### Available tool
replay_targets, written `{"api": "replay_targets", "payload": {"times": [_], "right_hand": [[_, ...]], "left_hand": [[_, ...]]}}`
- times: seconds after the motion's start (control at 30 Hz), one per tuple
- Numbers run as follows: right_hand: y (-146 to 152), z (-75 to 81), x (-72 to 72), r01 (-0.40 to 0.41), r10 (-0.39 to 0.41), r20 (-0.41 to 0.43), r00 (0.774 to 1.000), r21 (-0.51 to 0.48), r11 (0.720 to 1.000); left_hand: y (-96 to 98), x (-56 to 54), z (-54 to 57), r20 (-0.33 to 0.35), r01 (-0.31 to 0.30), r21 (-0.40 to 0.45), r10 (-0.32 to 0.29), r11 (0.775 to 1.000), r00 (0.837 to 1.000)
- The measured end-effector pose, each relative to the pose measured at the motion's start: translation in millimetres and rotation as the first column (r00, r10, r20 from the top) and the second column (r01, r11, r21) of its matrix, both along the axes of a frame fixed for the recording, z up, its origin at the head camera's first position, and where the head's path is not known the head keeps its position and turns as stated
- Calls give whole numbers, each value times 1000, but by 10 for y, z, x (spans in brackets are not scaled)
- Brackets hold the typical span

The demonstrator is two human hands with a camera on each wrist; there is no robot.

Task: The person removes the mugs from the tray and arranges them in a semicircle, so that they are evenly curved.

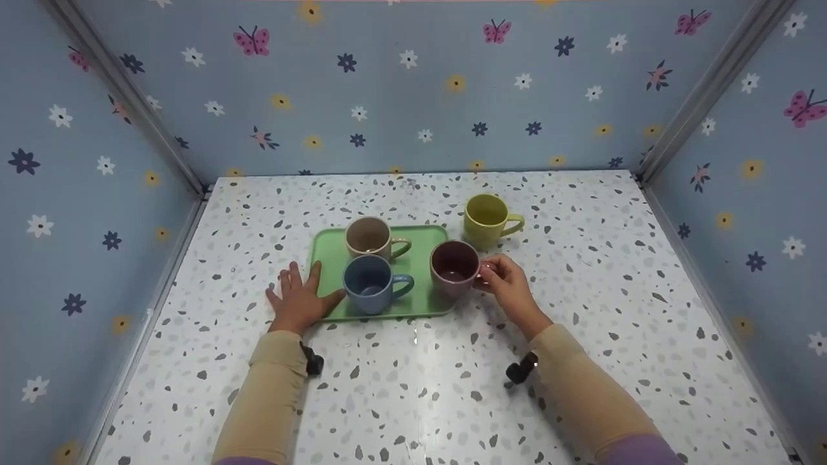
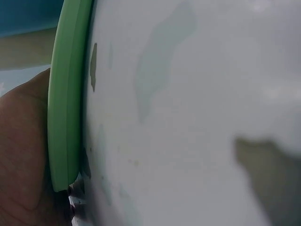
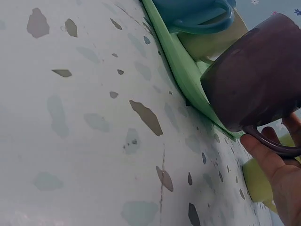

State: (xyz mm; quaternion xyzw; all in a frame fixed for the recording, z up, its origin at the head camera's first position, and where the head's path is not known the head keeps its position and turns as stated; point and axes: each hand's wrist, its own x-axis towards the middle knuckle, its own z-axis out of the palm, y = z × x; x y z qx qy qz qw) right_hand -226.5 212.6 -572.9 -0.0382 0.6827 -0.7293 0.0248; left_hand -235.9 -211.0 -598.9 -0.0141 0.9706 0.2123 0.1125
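My right hand grips the handle of a purple mug over the right end of a green tray. In the right wrist view the purple mug is tilted, fingers hooked about its handle. On the tray's left end rests my left hand, fingers spread, its thumb near the blue mug. The left wrist view has the hand against the tray's edge. Behind the blue mug, a beige mug also stands on the tray.
A yellow mug stands on the speckled table behind the tray's right end, its handle to the right. Blue panels with flowers and butterflies enclose the table at the back and on both sides.
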Motion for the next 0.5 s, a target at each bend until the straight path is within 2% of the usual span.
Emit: {"api": "replay_targets", "payload": {"times": [0.2, 0.37, 0.5], "right_hand": [[100, 4, -44, 22, -22, 31, 999, 9, 1000], [187, -10, -59, 49, -49, 35, 998, -2, 999], [285, -22, -78, 71, -72, 30, 997, 30, 997]], "left_hand": [[21, 33, 29, -23, -1, 2, 1, 1000, 1000], [12, 22, 14, -26, -7, 7, 7, 1000, 1000], [12, 12, 1, -20, -8, 6, 8, 1000, 1000]]}}
